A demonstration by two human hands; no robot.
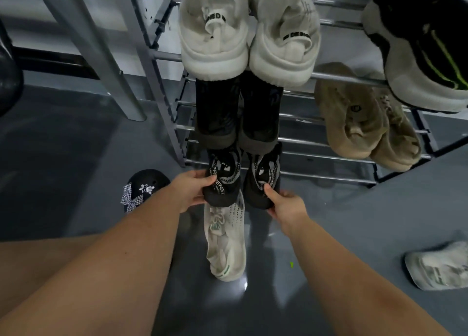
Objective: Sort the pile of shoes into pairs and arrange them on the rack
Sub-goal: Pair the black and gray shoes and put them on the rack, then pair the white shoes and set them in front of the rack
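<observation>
My left hand (188,190) grips the heel of a black knit shoe with white lettering (224,181). My right hand (285,207) grips the heel of its matching black shoe (263,181). Both shoes point into the lowest tier of the grey metal rack (329,158), side by side. Above them on the rack sit a dark pair (238,113) and a white pair (248,32). On the right of the rack lie a tan pair (364,118) and one black shoe with green stripes (425,47).
A white knit shoe (226,242) lies on the grey floor just under my hands. Another white shoe (440,267) lies at the far right. A black shoe with a checked bow (144,189) sits on the floor at left. A grey metal leg (101,52) slants past the rack's left side.
</observation>
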